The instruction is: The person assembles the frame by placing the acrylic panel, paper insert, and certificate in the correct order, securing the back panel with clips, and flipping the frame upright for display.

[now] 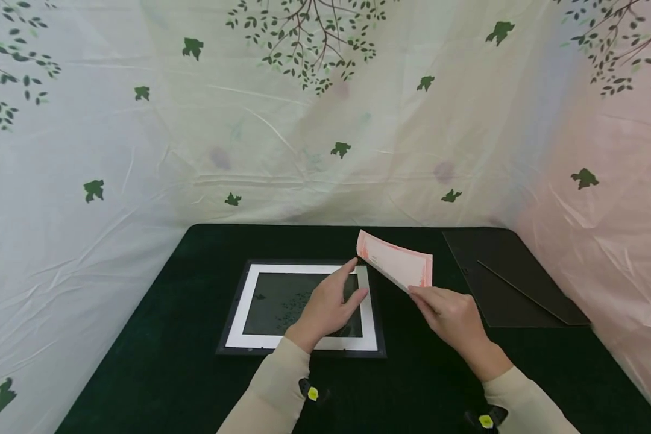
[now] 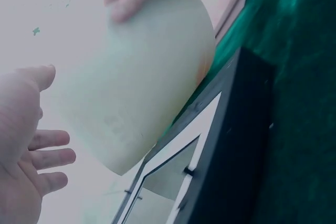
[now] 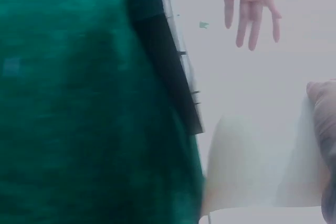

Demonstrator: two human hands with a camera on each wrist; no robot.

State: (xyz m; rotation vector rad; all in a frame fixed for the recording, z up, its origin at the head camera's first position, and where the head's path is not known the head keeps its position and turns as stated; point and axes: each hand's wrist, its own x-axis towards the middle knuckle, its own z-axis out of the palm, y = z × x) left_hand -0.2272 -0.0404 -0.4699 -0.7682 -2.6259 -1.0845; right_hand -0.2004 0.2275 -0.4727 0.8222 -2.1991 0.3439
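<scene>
My right hand [image 1: 456,316] pinches the near right corner of a sheet of paper [image 1: 396,262] with a pink-orange border. The sheet is tilted and bowed above the table, its far left corner raised. My left hand [image 1: 331,307] hovers over the right part of a picture frame [image 1: 271,342], fingers spread, with its fingertips near the sheet's left edge. In the left wrist view the hand [image 2: 26,145] holds nothing and the pale back of the sheet [image 2: 142,77] curves beside it. The frame is black with a white mat, lying flat, small tabs along its edge.
A thin black board [image 1: 548,265] lies at the table's right, with a narrow strip [image 1: 521,292] running diagonally across it. A dark green cloth [image 1: 157,361] covers the table. Pale curtains [image 1: 282,132] with leaf prints stand around the back and sides.
</scene>
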